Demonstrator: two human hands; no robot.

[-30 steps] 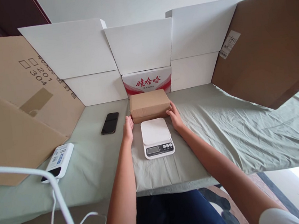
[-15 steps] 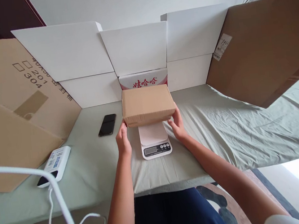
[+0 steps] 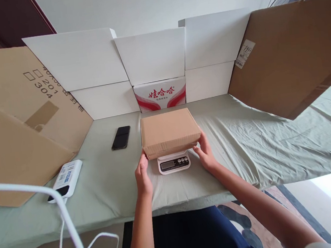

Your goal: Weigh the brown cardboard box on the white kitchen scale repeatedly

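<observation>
My left hand (image 3: pixel 143 175) and right hand (image 3: pixel 205 153) clasp the ends of the brown box (image 3: pixel 169 132) over the scale (image 3: pixel 174 162), hiding its platform, on the green-clothed surface (image 3: pixel 246 142) walled by white cardboard (image 3: pixel 151 55).

The cardboard box (image 3: pixel 169 132) sits on the kitchen scale (image 3: pixel 174 162), covering its platform; the display end sticks out toward the person. The left hand (image 3: pixel 142 176) touches the box's near left corner, the right hand (image 3: pixel 206 154) its near right corner. On the tabletop (image 3: pixel 246 146), a phone (image 3: pixel 121 137) lies left of the box, a power bank (image 3: pixel 65 180) farther left and nearer. Behind the box stands a printed carton (image 3: pixel 161 94).
</observation>
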